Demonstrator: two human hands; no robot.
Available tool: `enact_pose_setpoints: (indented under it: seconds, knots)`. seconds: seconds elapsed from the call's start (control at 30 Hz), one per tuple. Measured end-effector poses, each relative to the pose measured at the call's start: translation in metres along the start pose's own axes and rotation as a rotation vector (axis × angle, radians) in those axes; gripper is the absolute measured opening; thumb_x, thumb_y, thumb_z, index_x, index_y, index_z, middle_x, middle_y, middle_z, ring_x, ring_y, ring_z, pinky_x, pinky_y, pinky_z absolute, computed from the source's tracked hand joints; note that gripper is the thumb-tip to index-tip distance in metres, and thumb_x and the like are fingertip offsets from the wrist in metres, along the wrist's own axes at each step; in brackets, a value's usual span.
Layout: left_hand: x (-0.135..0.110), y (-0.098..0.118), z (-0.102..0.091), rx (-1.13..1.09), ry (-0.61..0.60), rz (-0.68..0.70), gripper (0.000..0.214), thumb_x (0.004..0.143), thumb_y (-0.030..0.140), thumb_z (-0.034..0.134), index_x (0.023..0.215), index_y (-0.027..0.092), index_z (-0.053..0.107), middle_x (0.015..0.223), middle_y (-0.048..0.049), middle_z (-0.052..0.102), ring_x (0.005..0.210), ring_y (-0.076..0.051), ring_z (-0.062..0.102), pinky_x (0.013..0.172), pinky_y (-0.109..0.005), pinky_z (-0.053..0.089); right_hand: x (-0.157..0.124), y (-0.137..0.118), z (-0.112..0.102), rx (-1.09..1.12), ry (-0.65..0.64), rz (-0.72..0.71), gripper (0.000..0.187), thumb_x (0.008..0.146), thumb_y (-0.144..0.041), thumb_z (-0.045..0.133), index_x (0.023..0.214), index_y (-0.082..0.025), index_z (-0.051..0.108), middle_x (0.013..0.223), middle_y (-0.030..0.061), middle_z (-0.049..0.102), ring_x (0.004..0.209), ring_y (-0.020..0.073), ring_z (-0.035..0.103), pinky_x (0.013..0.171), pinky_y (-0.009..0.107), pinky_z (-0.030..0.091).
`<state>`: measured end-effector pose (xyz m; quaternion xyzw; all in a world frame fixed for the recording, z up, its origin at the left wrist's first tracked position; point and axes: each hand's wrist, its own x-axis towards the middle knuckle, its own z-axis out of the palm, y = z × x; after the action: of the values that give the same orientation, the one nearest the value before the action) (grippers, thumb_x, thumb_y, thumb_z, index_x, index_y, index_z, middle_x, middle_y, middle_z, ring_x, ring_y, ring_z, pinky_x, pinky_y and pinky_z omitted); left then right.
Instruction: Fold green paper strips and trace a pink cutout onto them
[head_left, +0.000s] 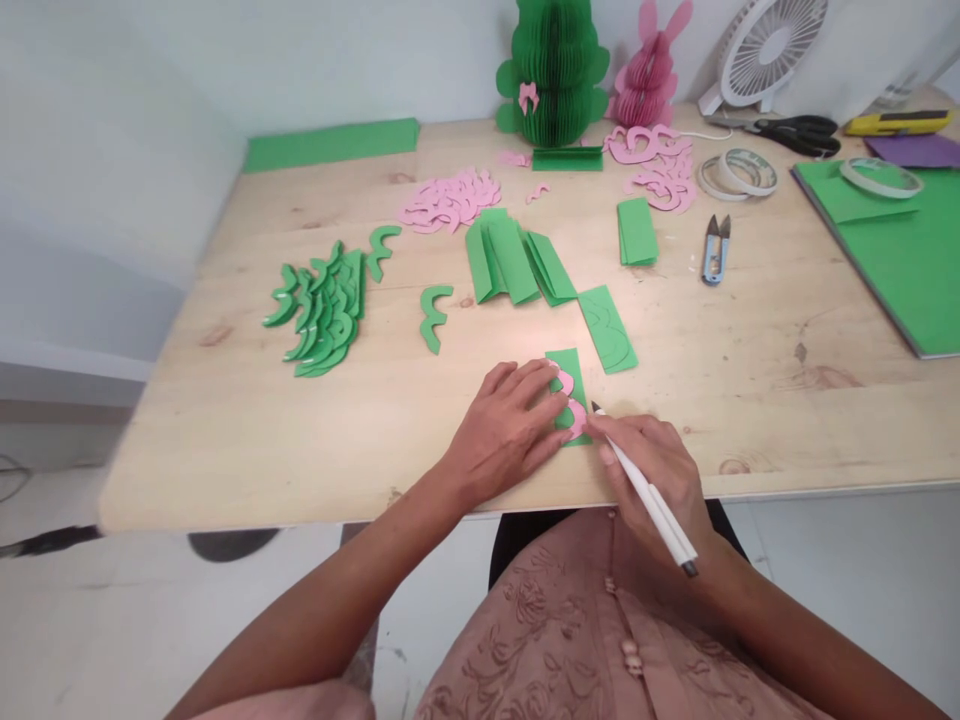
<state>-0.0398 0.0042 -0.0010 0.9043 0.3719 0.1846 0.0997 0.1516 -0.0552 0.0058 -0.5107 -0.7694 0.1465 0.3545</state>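
Under the spread fingers of my left hand [510, 430], a pink scalloped paper piece [576, 418] is pressed flat on a folded green paper strip [568, 362] near the front edge. A white pen [646, 490] rests in the grip of my right hand [660, 470], its dark tip beside the strip's right edge. Just beyond lies another green strip [609, 330] with scalloped outlines drawn on it. Two cut green scalloped pieces, one nearer [433, 318] and one farther [382, 252], lie to the left of several folded green papers [502, 258].
A heap of cut green pieces [326, 315] sits at left, pink cutouts [451, 200] behind. Thread snips [716, 250], tape rolls [739, 175], black-handled scissors [799, 132] and a yellow cutter [898, 123] lie right. Green [555, 75] and pink [646, 80] honeycomb figures and a fan [776, 50] stand behind.
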Motion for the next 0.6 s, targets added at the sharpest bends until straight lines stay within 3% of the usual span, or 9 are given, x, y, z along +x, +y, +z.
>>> enact_pose_setpoints:
  seconds: [0.6]
  knots:
    - [0.0046, 0.0032, -0.0003, 0.023, 0.012, -0.02, 0.02, 0.094, 0.033, 0.048, 0.101, 0.019, 0.06, 0.122, -0.0109, 0.06, 0.12, -0.025, 0.051, 0.097, -0.041, 0.039, -0.0019, 0.0011, 0.0023, -0.102, 0.024, -0.065, 0.033, 0.088, -0.011, 0.052, 0.118, -0.019, 0.062, 0.09, 0.0071, 0.072, 0.085, 0.0227, 0.063, 0.075, 0.037, 0.045]
